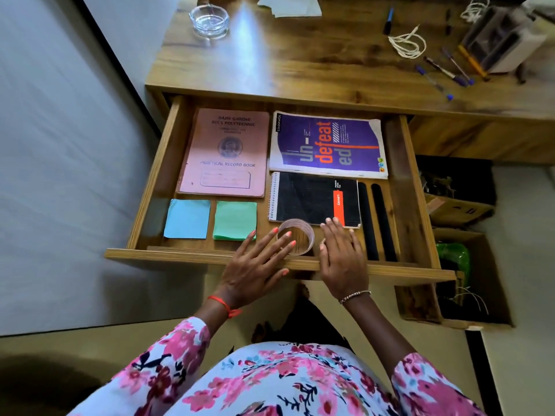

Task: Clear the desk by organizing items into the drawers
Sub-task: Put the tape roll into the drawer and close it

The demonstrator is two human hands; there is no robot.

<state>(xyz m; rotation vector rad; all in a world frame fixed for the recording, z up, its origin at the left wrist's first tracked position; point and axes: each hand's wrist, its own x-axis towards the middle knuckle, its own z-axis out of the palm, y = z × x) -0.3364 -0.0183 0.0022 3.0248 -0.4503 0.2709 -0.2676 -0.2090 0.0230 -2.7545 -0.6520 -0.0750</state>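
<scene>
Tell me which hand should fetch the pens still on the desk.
Right. The pens lie far right on the desk, nearer the right hand; the left hand touches the tape roll.

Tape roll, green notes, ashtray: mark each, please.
Tape roll point(297, 222): head view, far rim.
Green notes point(235, 220): head view, middle of top sheet.
Ashtray point(209, 21): head view, glass base.

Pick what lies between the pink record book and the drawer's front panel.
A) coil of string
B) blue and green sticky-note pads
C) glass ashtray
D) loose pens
B: the blue pad and green pad lie side by side in the drawer, nearer its front than the pink record book.
</scene>
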